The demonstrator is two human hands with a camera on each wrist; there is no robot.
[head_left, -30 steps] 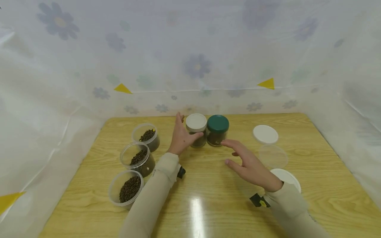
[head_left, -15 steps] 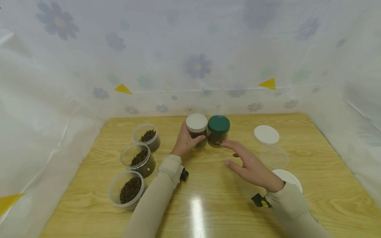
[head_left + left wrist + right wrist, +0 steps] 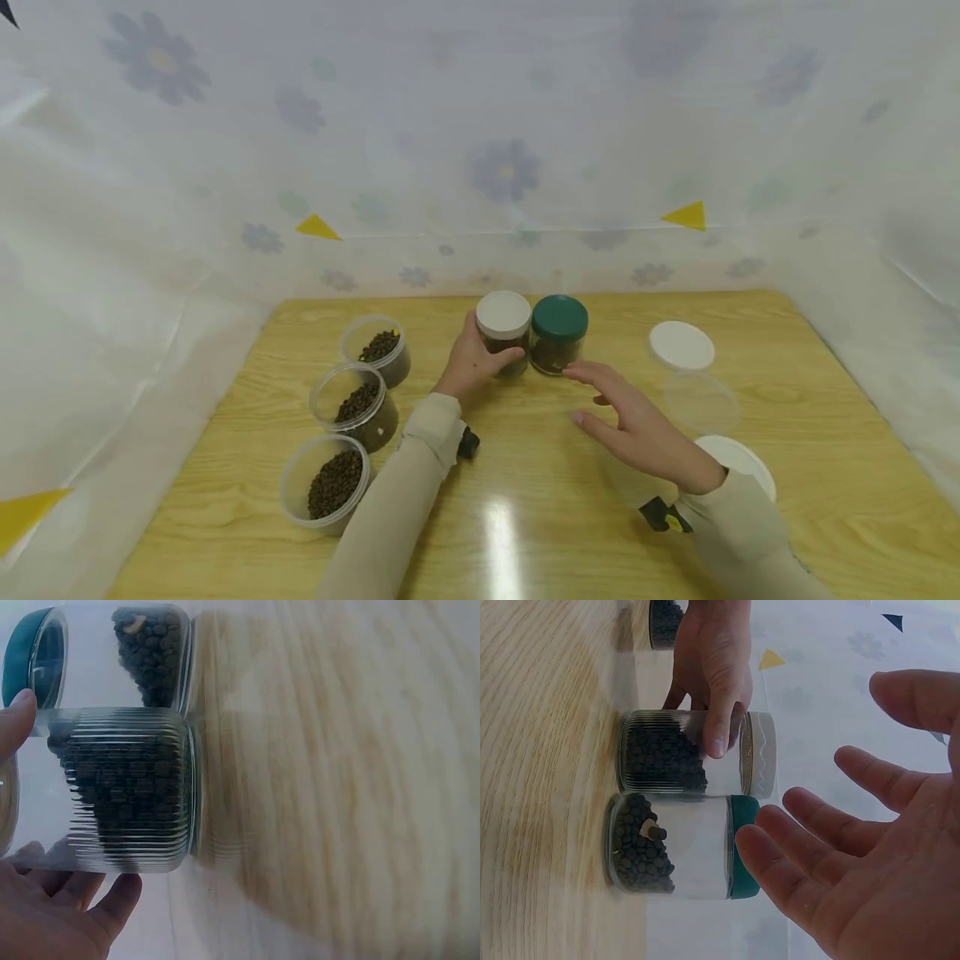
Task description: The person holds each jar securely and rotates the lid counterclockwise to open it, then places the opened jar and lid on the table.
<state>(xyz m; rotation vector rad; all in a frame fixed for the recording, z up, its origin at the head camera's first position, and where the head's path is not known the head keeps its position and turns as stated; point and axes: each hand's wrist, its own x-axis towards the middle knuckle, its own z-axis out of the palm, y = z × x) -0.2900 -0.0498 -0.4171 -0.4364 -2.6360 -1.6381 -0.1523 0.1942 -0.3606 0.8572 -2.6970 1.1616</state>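
Observation:
My left hand [image 3: 474,360] grips a ribbed glass jar [image 3: 127,791] with a white lid [image 3: 503,314], thumb across the front and fingers round the far side. Dark pellets partly fill this jar. Directly to its right stands a smooth glass jar [image 3: 682,847] with a green lid [image 3: 559,317]; dark pellets and a pale piece lie in its bottom. Both jars are upright, side by side near the table's back edge. My right hand [image 3: 637,425] is held just right and in front of the green-lidded jar, fingers spread and holding nothing.
Three lidless clear plastic tubs of dark pellets form a row at left: back [image 3: 401,367], middle [image 3: 386,421] and front [image 3: 288,492]. At right lie a white lid [image 3: 681,345], a clear lid [image 3: 701,402] and another white lid [image 3: 742,461], partly behind my right wrist. A flowered curtain [image 3: 480,125] stands behind the table.
My left hand has moved right onto the white-lidded jar, its fingers closing round it. My right hand has kept its place by the green-lidded jar. The whole view has shifted slightly.

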